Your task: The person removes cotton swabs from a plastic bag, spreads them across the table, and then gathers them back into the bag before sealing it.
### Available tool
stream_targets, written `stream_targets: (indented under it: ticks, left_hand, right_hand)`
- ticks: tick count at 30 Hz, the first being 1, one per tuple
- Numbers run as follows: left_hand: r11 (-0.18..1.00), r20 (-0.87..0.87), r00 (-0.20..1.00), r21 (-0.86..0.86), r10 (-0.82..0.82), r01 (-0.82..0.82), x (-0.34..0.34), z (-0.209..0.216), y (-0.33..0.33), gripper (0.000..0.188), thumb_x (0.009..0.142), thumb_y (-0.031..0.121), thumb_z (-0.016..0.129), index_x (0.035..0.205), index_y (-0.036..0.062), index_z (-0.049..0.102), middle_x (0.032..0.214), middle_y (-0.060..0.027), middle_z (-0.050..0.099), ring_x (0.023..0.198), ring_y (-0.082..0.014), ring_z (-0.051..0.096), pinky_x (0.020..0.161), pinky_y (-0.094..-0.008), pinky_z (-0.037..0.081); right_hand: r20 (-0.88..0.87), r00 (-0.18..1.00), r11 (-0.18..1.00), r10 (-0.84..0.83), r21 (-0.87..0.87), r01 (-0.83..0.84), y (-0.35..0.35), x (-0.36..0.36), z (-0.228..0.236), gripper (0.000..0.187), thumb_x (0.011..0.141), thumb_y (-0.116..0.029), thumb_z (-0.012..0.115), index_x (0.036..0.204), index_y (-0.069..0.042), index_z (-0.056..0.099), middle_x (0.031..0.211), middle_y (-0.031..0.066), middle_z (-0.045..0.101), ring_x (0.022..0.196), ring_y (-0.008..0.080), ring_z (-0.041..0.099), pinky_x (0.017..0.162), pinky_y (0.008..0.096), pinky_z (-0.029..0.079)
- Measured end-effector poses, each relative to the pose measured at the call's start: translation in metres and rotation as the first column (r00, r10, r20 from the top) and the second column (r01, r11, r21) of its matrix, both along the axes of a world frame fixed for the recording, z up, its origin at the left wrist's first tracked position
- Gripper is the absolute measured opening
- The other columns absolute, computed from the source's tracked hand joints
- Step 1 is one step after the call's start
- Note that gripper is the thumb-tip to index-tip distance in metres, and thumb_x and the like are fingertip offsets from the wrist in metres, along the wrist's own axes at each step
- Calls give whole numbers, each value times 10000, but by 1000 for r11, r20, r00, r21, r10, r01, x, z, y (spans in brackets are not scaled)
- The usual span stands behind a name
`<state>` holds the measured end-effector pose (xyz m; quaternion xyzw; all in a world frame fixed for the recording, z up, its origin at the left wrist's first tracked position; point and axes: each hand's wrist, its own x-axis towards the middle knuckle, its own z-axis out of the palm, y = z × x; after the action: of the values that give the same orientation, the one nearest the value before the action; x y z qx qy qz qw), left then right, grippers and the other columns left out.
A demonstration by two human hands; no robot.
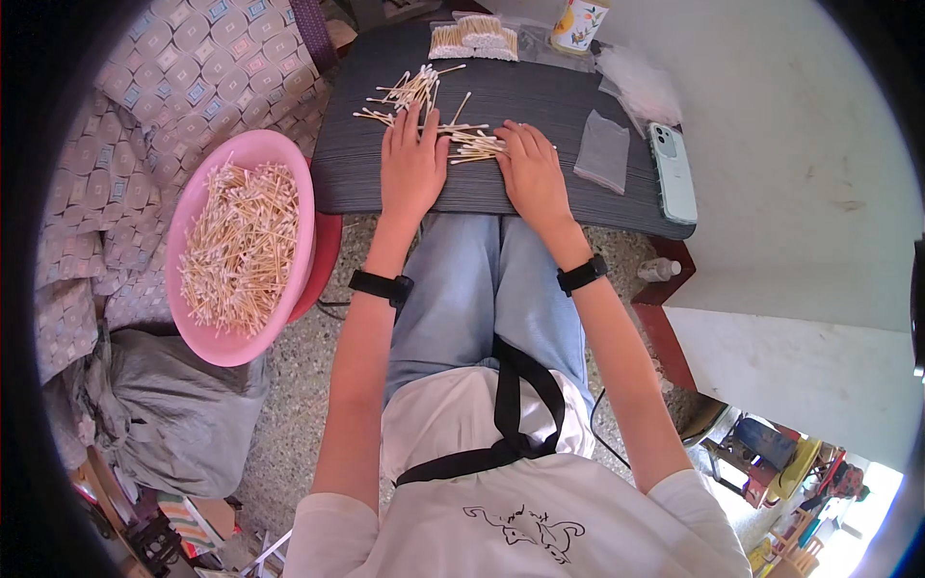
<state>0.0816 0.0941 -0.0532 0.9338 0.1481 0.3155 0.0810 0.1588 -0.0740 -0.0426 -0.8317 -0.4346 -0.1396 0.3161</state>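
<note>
Touching slim, white-tipped wooden cotton swabs (pixel 416 89) with left hand (pixel 414 175), palm down, fingers stretched loosely; covering one end of a swab bundle (pixel 475 146) with right hand (pixel 535 178), grip unclear. Right there on a streaked black table (pixel 549 91)! Out left, heaped with more, a smooth oval pink basin (pixel 226 351); rightward, a flat see-through bag (pixel 603 151).

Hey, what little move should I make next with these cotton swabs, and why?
With your left hand, perhaps draw in the loose cotton swabs toward the swab bunch at your right hand: the loose ones lie at scattered angles, while the bunch lies roughly parallel.
</note>
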Motion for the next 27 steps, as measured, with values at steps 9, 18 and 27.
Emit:
stream_targets:
  ticks: [9, 18, 27]
  left_hand:
    - [981, -209, 964, 60, -166, 182, -4, 12, -5, 492, 977, 390, 355, 1368, 103, 438, 1437, -58, 398, 1347, -239, 330, 1110, -459, 212]
    - [986, -185, 981, 166, 53, -22, 9, -2, -6, 502, 979, 403, 340, 1374, 108, 432, 1428, -59, 415, 1325, -278, 355, 1080, -451, 247]
    - [987, -90, 990, 123, 111, -99, 23, -9, 2, 464, 957, 345, 394, 1330, 85, 486, 1387, -109, 455, 1305, -281, 381, 1083, -464, 247]
  right_hand:
    - [336, 942, 991, -21, -115, 63, 6, 0, 3, 428, 876, -185, 561, 1298, -144, 501, 1379, 29, 453, 1242, 258, 436, 1048, 460, 313]
    - [121, 982, 989, 145, -52, -140, 1, 3, 2, 304, 866, -83, 544, 1164, -99, 601, 1227, 24, 599, 1168, 195, 535, 1026, 420, 354]
    - [60, 997, 998, 45, 48, -48, -6, -6, 3, 264, 819, -66, 561, 1073, -58, 632, 1157, 100, 626, 1128, 233, 561, 1019, 432, 365]
